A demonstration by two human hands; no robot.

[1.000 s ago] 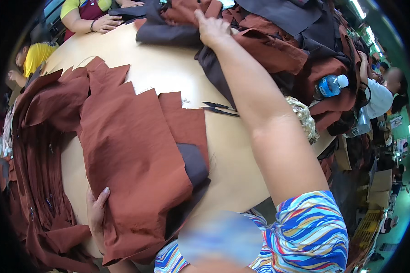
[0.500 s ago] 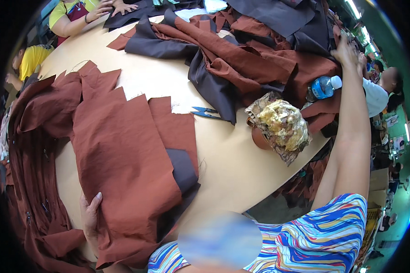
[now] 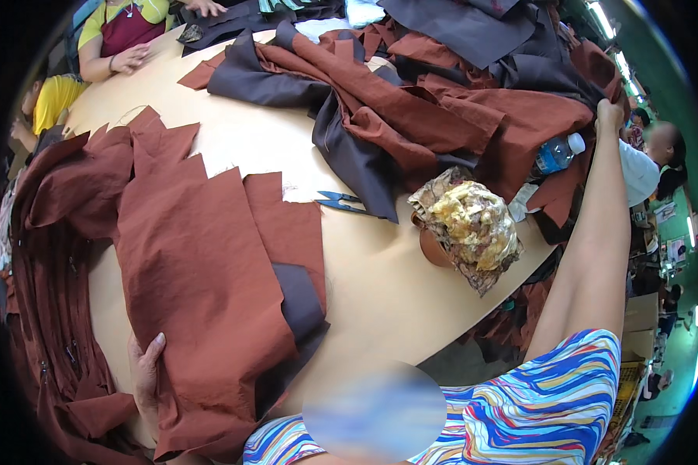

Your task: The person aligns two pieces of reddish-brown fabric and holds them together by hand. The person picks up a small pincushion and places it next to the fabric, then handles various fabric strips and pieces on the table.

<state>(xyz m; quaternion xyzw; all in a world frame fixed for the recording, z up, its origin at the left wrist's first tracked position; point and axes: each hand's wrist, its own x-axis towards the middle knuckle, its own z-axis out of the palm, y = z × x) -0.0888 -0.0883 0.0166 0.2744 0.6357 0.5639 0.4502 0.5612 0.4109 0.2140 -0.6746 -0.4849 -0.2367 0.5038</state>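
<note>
My left hand (image 3: 146,368) grips the near left edge of a rust-brown fabric panel (image 3: 202,256), thumb on top and the other fingers hidden beneath. A dark grey piece (image 3: 301,298) shows under that panel's right side. At the far right, my outstretched right hand (image 3: 609,116) is closed on a rust-brown cloth (image 3: 597,74) at the edge of a heaped pile. The pile mixes rust-brown cloth (image 3: 411,101) with dark grey cloth (image 3: 457,31). Blue thread snips (image 3: 340,201) lie on the table between the panel and the pile.
On the tan table (image 3: 395,310) stands a brown pot (image 3: 434,249) topped by a crumpled yellowish bundle (image 3: 473,221). A water bottle (image 3: 554,155) leans in the cloth by my right forearm. More rust-brown cloth (image 3: 46,287) hangs at the left. Across the table is a person in an apron (image 3: 128,31).
My right hand has moved slightly outward and closed on the rust-brown cloth, pulling it up. The bottle has shifted right. My left hand keeps its grip on the panel.
</note>
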